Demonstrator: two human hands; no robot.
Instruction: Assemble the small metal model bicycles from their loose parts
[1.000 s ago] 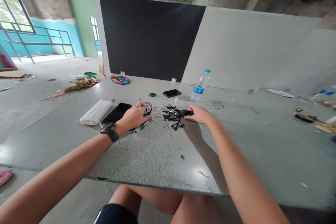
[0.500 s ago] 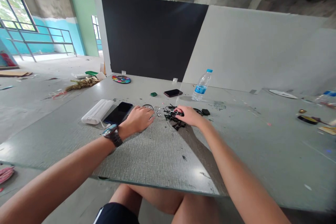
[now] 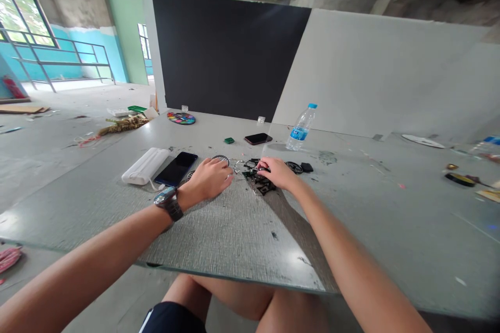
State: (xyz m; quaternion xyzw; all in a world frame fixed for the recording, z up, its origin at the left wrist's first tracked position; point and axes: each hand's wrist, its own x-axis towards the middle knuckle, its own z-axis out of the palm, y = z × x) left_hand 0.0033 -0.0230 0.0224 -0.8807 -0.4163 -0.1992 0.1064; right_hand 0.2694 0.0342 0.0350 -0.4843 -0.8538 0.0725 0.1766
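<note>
The right hand [image 3: 278, 173] has its finger and thumb tips down at a pile of small black parts [image 3: 266, 186]. Its grip looks narrow, but I can't tell if a part is in it. The left hand [image 3: 211, 178] is bent over, palm down, near a wheel with thin spokes [image 3: 221, 157]; I can't tell if its grip has anything. The pile is on the bench [image 3: 234, 239], between the left hand and a black wheel [image 3: 294, 167]. A black square piece [image 3: 307, 167] sits just beside that wheel. By the left hand is a big dark phone [image 3: 177, 167]. Farther back stands a water bottle [image 3: 300, 132].
</note>
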